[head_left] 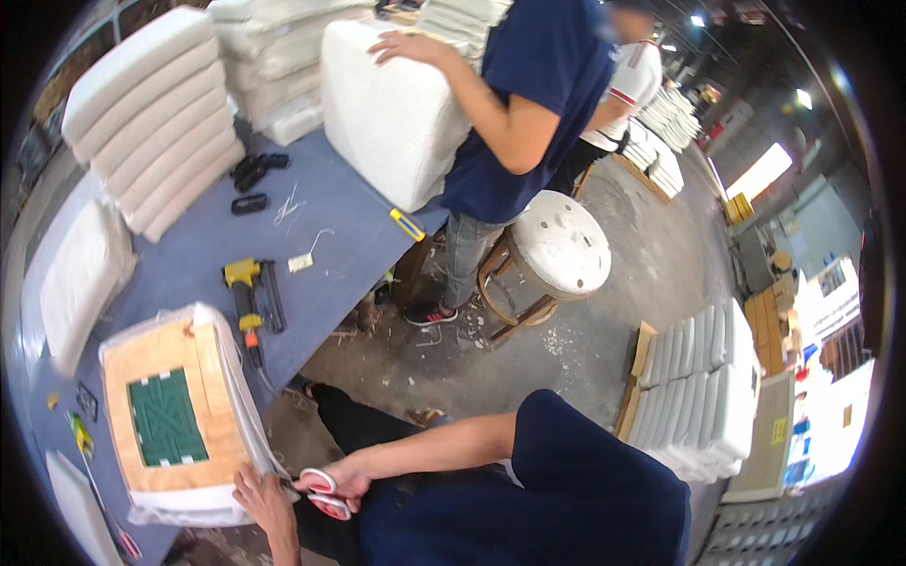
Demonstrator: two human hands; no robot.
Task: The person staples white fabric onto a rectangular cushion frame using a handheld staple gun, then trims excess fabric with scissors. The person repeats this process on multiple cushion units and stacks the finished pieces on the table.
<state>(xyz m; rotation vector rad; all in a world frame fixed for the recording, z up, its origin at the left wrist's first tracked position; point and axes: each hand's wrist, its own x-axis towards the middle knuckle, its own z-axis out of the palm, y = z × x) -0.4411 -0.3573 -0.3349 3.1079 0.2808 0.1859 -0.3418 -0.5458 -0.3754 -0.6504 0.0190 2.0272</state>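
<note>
A square seat pad (160,344) lies on the blue-grey table near its edge. Its wooden underside faces up, with green webbing (168,417) in the middle opening and white fabric (242,396) wrapped around the sides. My left hand (265,505) has its fingers bent over the near right corner, gripping the fabric edge. Close beside it, my right hand (350,477) is closed around scissors (327,506) with red and white handles. Their blades point toward that corner and are mostly hidden by my fingers.
A yellow and black staple gun (247,294) with a hose lies beyond the pad. A yellow cutter (407,224), black clips (250,204) and a screwdriver (80,434) are on the table. White cushions (146,123) stand stacked behind. A co-worker (528,104) holds a white block near a round stool (561,247).
</note>
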